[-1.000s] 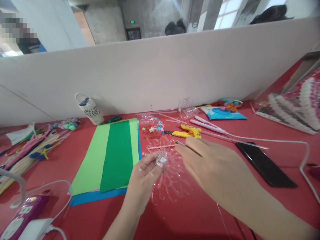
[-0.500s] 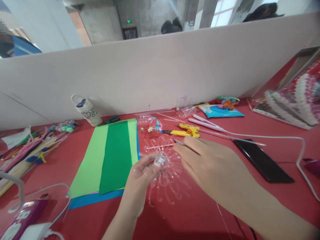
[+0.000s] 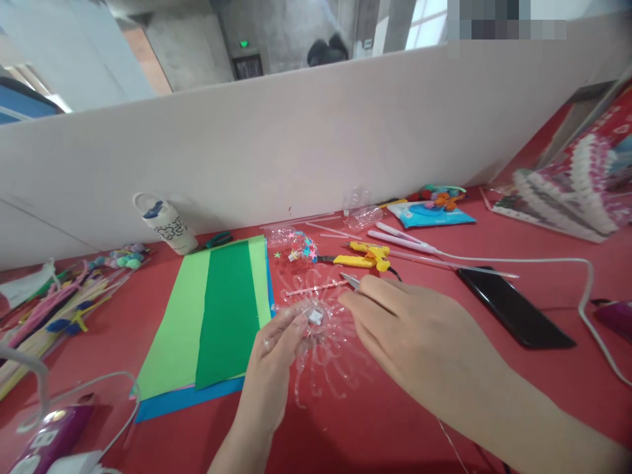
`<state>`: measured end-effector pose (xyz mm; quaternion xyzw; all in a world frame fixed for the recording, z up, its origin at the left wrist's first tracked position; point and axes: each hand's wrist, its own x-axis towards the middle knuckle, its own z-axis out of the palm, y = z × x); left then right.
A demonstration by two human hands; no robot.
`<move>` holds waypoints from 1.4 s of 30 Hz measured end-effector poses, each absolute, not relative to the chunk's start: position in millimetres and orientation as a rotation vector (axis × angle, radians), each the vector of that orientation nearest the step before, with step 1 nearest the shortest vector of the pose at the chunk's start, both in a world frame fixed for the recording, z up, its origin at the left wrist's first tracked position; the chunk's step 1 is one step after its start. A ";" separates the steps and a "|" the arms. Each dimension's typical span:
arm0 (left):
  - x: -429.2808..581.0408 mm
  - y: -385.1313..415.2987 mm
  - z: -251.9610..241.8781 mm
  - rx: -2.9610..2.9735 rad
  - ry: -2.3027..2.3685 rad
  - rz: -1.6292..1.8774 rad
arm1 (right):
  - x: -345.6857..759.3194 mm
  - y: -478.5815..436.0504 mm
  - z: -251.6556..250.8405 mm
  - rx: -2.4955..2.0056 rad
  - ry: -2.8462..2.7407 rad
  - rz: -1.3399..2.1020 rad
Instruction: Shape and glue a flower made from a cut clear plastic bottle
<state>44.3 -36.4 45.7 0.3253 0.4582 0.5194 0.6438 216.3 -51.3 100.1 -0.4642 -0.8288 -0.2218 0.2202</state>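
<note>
The clear plastic bottle top cut into curling strips [image 3: 323,352] lay on the red table [image 3: 370,428], its strips already splayed all round. The left hand [image 3: 271,372] pinched its neck. The right hand [image 3: 419,336] was closed around a thin metal-tipped tool [image 3: 351,280] just beside it.

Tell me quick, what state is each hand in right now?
Left hand: closed, pinching the clear plastic piece.
Right hand: closed on a metal tool; only its tip shows.

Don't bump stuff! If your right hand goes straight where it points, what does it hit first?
Probably the thin pink stick, just ahead of the metal tool in the right hand, beside the clear plastic flower the left hand holds; depth is hard to judge.
</note>
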 end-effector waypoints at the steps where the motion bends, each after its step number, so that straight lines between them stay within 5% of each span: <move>1: 44.3 -36.4 45.7 0.738 1.048 1.184 | 215.9 -52.0 100.9 -1.282 -2.290 -0.597; 35: 42.0 -34.9 52.7 0.773 1.031 1.164 | 216.6 -70.9 105.6 -1.182 -2.232 -0.193; 42: 37.2 -31.6 56.6 0.838 1.041 1.133 | 228.6 -56.3 108.1 -1.208 -2.289 0.171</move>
